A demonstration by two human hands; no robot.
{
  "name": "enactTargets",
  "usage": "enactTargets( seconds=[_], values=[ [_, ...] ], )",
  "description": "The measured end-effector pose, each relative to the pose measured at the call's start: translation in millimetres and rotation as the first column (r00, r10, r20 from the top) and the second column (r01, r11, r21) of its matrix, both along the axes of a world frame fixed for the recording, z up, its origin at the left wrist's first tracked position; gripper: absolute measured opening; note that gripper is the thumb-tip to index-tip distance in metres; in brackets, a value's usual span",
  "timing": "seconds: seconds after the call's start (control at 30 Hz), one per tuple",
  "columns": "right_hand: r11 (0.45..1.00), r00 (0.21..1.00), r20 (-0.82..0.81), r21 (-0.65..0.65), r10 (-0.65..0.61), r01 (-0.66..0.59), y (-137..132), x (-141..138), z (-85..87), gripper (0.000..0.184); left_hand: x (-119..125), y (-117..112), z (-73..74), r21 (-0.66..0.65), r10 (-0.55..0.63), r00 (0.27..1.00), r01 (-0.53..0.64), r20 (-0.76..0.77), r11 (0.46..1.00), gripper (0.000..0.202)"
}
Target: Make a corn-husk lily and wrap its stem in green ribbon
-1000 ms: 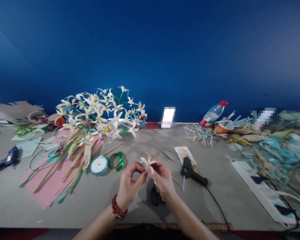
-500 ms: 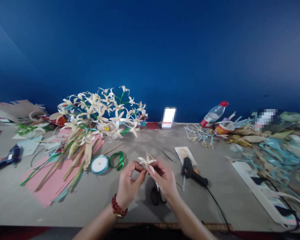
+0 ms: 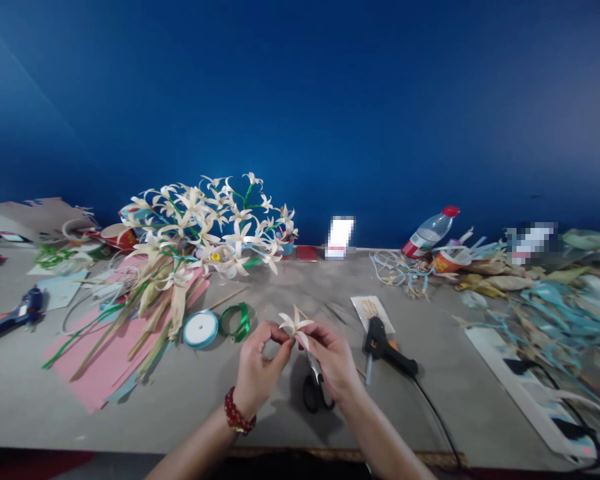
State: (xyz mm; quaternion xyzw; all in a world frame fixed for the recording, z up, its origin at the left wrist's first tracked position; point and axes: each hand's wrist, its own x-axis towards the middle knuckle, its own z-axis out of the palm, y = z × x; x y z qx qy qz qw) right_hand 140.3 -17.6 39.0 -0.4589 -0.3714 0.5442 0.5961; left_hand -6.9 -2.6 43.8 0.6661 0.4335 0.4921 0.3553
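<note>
Between my two hands is a small cream-white artificial flower [image 3: 294, 323] with narrow curled petals. My left hand [image 3: 263, 360] pinches its base between thumb and fingers. With closed fingertips, my right hand [image 3: 333, 357] grips a petal on its right side. Black-handled scissors [image 3: 314, 390] lie on the table under my right hand, their blades partly hidden by it. To the left of my hands rest a ring of green ribbon [image 3: 235, 322] and a spool of light-blue ribbon [image 3: 201, 329]. A black glue gun [image 3: 387, 350] lies to the right.
Many similar white flowers [image 3: 240, 233] on green stems stand at the back left, above pink paper [image 3: 95, 373] and dried husks. A blue glue gun [image 3: 23, 310] lies far left. On the right are a power strip [image 3: 515, 390], a tilted bottle [image 3: 430, 232] and tangled blue strips [image 3: 560, 313].
Both hands stay at the flower. My right hand has shifted slightly right and its fingers have moved a little, showing more of the scissors below. The view has shifted slightly.
</note>
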Motion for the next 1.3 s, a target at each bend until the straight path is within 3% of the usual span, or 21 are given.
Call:
enactTargets(
  seconds=[0.17,0.43,0.6,0.8,0.9,1.03,1.3],
  values=[
    [1.0,0.996,0.088,0.021,-0.007,0.005,-0.6,-1.7,4.6,0.018,-1.6,-0.1,-1.4,0.048,0.004,1.0,-0.003,-0.026,0.999,0.011],
    [0.979,0.914,0.387,0.196,-0.121,0.046,-1.0,-1.2,9.4,0.013,-2.5,2.9,-5.8,0.053,0.006,0.999,-0.004,-0.042,0.999,0.011],
    [0.982,0.922,0.367,0.177,-0.124,0.062,-3.4,-1.5,10.3,0.013,-1.5,2.9,-5.6,0.028,0.003,1.0,-0.002,-0.031,1.0,0.011],
    [0.991,0.965,0.237,0.099,-0.115,0.094,-3.8,0.1,6.5,0.015,0.2,3.4,-11.3,-0.133,-0.051,0.996,0.061,0.074,0.989,0.013],
    [0.992,0.981,0.159,0.075,-0.11,0.099,-2.9,0.3,5.6,0.017,1.5,2.9,-11.5,-0.255,-0.092,0.971,0.149,0.222,0.955,0.014],
    [0.994,0.988,0.127,0.072,-0.093,0.084,-4.4,-0.6,8.3,0.017,1.8,1.4,-7.9,-0.41,-0.107,0.868,0.334,0.485,0.849,0.015],
    [0.99,0.991,0.133,0.144,-0.02,0.0,-8.3,-3.0,14.2,0.013,2.7,1.4,-4.9,-0.454,-0.053,0.726,0.483,0.685,0.749,0.017]
  ],
)
